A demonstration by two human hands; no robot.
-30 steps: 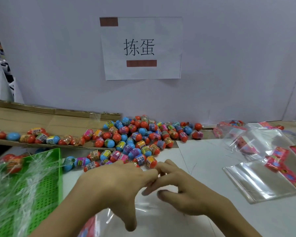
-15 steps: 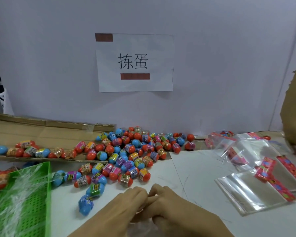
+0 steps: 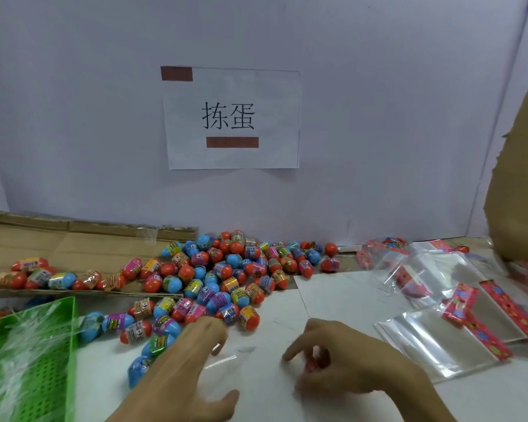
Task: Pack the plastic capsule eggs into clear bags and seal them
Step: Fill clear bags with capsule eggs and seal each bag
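A heap of plastic capsule eggs (image 3: 226,275), orange and blue with bright labels, spreads over the white table's middle. My left hand (image 3: 189,370) lies flat with straight fingers, its tips close to the nearest eggs (image 3: 195,315), holding nothing. My right hand (image 3: 348,373) has curled fingers that pinch the red header strip of a clear bag (image 3: 244,360). That bag lies on the table between both hands. The hand covers most of the header.
A stack of empty clear bags (image 3: 430,339) with red headers lies at the right. A green perforated basket (image 3: 43,360) holding plastic film stands at the left front. A flat cardboard flap (image 3: 73,245) carries more eggs. A cardboard box wall (image 3: 518,193) rises at the right.
My hands, which were together on the bag, have come apart. The left hand has moved left toward the eggs; the right keeps the bag's end. The view has tilted upward.
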